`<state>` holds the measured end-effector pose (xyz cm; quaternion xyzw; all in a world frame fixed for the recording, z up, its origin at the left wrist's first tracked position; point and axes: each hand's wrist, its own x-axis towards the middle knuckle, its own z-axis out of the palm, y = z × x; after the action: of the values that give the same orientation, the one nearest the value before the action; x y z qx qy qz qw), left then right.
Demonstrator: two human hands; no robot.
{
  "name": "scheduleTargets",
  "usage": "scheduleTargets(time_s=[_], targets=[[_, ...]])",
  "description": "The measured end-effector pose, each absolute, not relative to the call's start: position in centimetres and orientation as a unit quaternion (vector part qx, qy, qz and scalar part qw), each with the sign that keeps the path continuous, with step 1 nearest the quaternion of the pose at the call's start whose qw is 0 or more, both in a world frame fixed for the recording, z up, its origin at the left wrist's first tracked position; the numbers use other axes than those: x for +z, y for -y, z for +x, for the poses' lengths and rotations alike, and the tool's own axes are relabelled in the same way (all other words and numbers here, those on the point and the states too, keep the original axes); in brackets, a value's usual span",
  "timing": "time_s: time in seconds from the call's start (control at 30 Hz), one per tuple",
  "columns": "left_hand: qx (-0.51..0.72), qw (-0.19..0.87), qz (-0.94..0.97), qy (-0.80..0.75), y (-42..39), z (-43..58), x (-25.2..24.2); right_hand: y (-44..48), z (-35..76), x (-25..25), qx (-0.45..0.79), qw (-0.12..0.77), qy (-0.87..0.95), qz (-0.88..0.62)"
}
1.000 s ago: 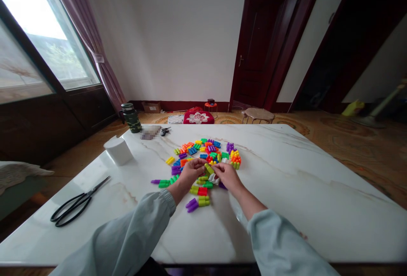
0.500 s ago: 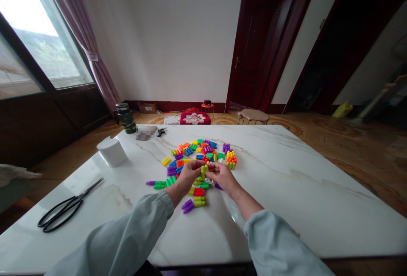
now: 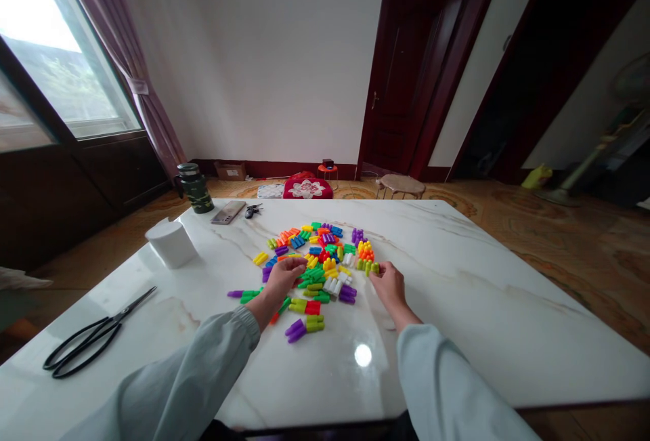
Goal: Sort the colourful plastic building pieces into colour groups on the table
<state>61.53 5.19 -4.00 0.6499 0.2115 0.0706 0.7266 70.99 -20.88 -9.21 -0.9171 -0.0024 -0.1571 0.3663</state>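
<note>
Colourful plastic building blocks (image 3: 312, 277) with rounded pegs lie in a loose pile at the middle of the table. At the pile's right side, my right hand (image 3: 391, 288) pinches the end of a lime-green block (image 3: 364, 265). This block sits against the near side of a yellow and orange block cluster (image 3: 365, 250). My left hand (image 3: 282, 282) reaches over the left part of the pile, its fingertips together beside yellow and green blocks. Whatever those fingertips hold, if anything, is hidden. Nearer me lies a purple and lime-green joined piece (image 3: 305, 327).
The white marble-patterned table (image 3: 457, 332) bears black-handled scissors (image 3: 96, 336) and a white paper roll (image 3: 171, 244) on the left. Farther back stand a camouflage flask (image 3: 196, 188), a phone (image 3: 228, 212) and keys (image 3: 252, 211). A round stool (image 3: 401, 184) is beyond the table.
My hands were together over the pile, holding lime-green blocks. They have parted: the right moved rightward with lime-green pieces to the yellow-orange cluster, and the left moved left and down to the pile.
</note>
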Motion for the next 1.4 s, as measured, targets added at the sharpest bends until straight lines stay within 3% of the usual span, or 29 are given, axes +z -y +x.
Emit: scheduleTargets(time_s=[0.33, 0.87, 1.17, 1.4], targets=[[0.053, 0.721, 0.654, -0.224, -5.4, 61.4, -4.2, 21.8, 72.1, -10.0, -0.184, 0.342, -0.045, -0.92], [0.038, 0.681, 0.703, -0.201, -5.1, 61.0, -3.9, 20.3, 71.9, -10.8, -0.188, 0.338, 0.054, -0.92], [0.075, 0.54, 0.83, -0.114, -6.1, 61.2, -4.4, 21.1, 72.2, -11.2, -0.2, 0.391, 0.059, -0.897], [0.084, 0.412, 0.907, -0.014, -5.9, 61.0, -4.3, 19.2, 70.3, -7.7, -0.24, 0.411, 0.119, -0.871]])
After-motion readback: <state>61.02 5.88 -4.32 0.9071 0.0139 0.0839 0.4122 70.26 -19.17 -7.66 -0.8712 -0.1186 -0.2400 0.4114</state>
